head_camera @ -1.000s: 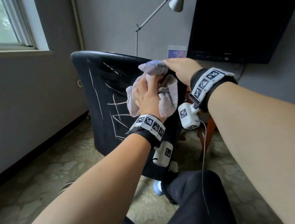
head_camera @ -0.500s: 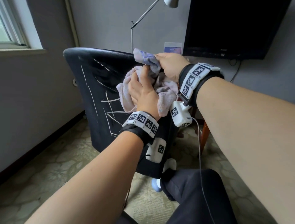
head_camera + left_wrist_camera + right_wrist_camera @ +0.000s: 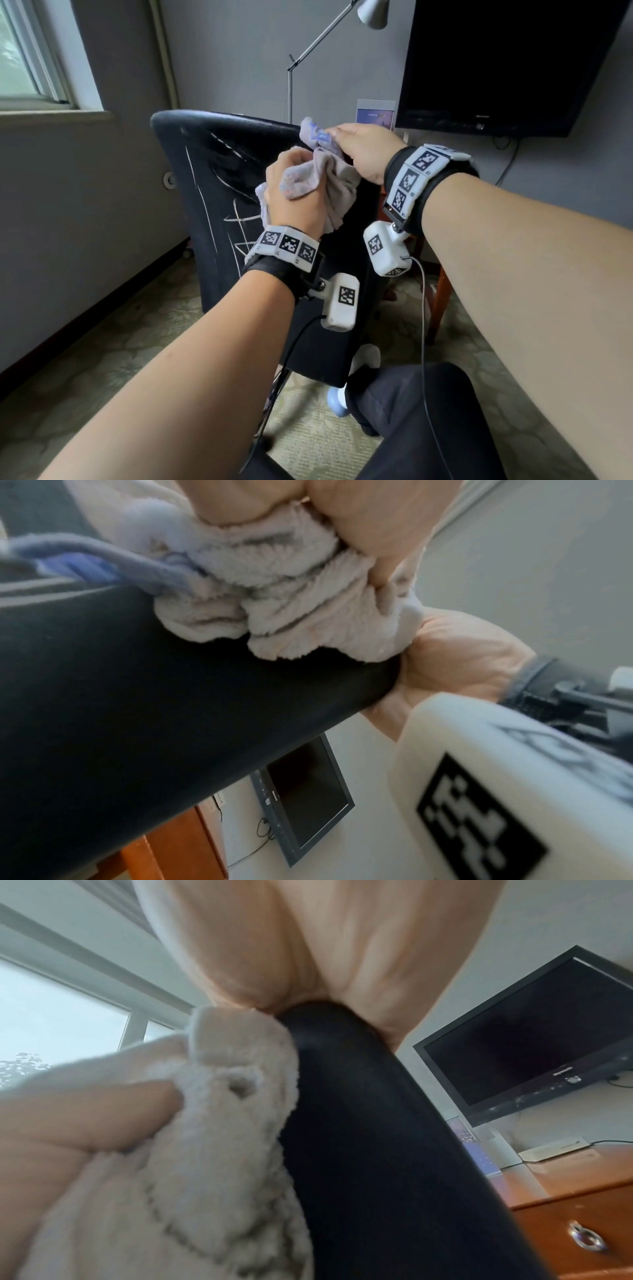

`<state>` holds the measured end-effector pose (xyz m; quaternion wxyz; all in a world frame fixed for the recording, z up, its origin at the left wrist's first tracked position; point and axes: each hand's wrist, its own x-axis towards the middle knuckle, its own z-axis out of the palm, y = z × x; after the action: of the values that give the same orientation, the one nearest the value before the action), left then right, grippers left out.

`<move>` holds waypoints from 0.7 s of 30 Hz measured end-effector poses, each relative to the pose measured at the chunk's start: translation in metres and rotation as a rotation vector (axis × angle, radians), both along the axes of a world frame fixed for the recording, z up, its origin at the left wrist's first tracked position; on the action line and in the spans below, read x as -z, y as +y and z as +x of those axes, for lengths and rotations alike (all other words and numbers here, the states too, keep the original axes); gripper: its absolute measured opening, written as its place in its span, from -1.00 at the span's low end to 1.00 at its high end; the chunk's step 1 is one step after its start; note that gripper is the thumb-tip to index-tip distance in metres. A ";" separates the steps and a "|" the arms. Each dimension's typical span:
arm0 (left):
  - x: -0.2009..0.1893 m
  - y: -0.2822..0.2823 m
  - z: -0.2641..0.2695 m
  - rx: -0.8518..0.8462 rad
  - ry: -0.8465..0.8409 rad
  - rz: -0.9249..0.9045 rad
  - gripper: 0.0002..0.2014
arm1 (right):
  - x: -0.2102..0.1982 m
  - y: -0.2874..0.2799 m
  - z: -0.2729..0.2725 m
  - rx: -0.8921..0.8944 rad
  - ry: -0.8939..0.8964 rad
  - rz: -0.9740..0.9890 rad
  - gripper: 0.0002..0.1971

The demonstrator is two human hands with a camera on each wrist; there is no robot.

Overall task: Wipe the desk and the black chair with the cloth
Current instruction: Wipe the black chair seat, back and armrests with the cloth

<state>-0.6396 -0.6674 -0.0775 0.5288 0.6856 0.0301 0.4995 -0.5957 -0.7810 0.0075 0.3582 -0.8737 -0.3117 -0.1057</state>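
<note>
The black chair (image 3: 212,192) stands with its scratched back toward me. A pale fluffy cloth (image 3: 337,186) is bunched against the back's upper right edge. My left hand (image 3: 291,198) grips the bunch in a fist, fingers curled into the folds (image 3: 274,588). My right hand (image 3: 359,150) curls over the chair's top edge (image 3: 325,1031) and holds the cloth's blue-printed end (image 3: 315,132) there; its fingertips are hidden. The wooden desk (image 3: 565,1191) lies behind the chair to the right.
A dark TV (image 3: 507,61) hangs on the wall above the desk, and a floor lamp (image 3: 291,85) rises behind the chair. The desk bears a white box (image 3: 555,1150) and has a ring-pull drawer (image 3: 586,1240). My dark-trousered leg (image 3: 411,411) is below, a window (image 3: 20,51) at left.
My left hand's fingers lay stretched up over the cloth; now they are curled into a fist around the bunch, slightly lower. The right hand stays at the chair's top edge.
</note>
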 end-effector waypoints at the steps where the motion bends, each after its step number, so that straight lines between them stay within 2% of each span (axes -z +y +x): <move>1: 0.001 0.000 -0.005 0.028 -0.023 -0.006 -0.89 | 0.001 -0.001 -0.001 -0.013 0.016 0.034 -0.64; 2: -0.001 0.001 -0.007 0.033 -0.024 -0.003 -0.89 | 0.001 -0.003 -0.004 -0.047 0.071 0.096 -0.66; 4: 0.000 0.004 -0.004 0.092 0.029 -0.002 -0.69 | 0.002 -0.009 -0.008 -0.119 0.168 0.161 -0.64; 7: -0.002 0.011 0.008 0.079 0.105 -0.083 -0.47 | 0.001 -0.018 -0.010 -0.147 0.049 0.018 -0.43; 11: 0.013 0.007 0.004 0.215 -0.061 -0.158 -0.60 | 0.005 -0.016 -0.003 -0.162 0.011 0.016 -0.41; 13: 0.024 0.005 0.000 0.231 -0.131 -0.071 -0.39 | 0.006 -0.013 -0.003 -0.142 -0.023 0.016 -0.44; 15: 0.037 0.004 -0.001 0.150 -0.131 0.135 -0.23 | 0.006 -0.010 -0.004 -0.084 -0.087 -0.018 -0.45; 18: 0.054 -0.003 -0.005 -0.036 -0.050 0.422 -0.33 | 0.008 -0.006 -0.005 -0.030 -0.122 -0.079 -0.49; 21: 0.054 -0.006 0.004 -0.132 -0.116 0.413 -0.41 | 0.000 -0.004 -0.011 -0.098 0.014 -0.015 -0.48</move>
<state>-0.6357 -0.6731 -0.1311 0.3442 0.7460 -0.0581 0.5671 -0.6072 -0.7848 0.0073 0.3585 -0.8608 -0.3526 -0.0793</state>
